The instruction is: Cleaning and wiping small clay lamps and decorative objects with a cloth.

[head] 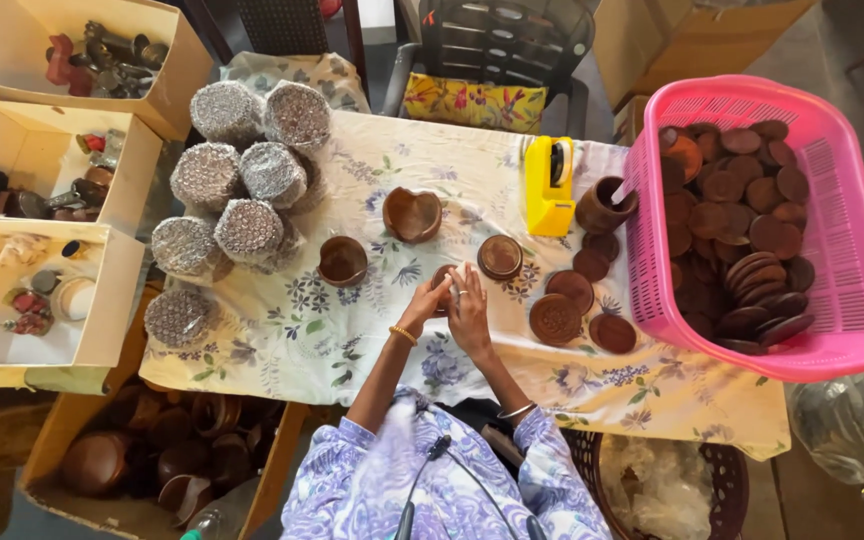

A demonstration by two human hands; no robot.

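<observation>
The fingers (444,290) of both hands close together around a small round brown clay piece (442,277), held just above the floral-cloth tabletop (282,330) near its middle. The left hand (424,301), with a gold bangle at the wrist, grips it from one side; the right hand (469,310) covers most of it, so its shape is hard to tell. Just beside them lie a round brown clay lid (500,256) and a brown clay cup (342,261). Further right sit flat clay discs (556,318), a yellow tape dispenser (549,186) and a pink plastic basket (852,250) full of discs. Bubble-wrapped bundles (249,150) lie to the left.
</observation>
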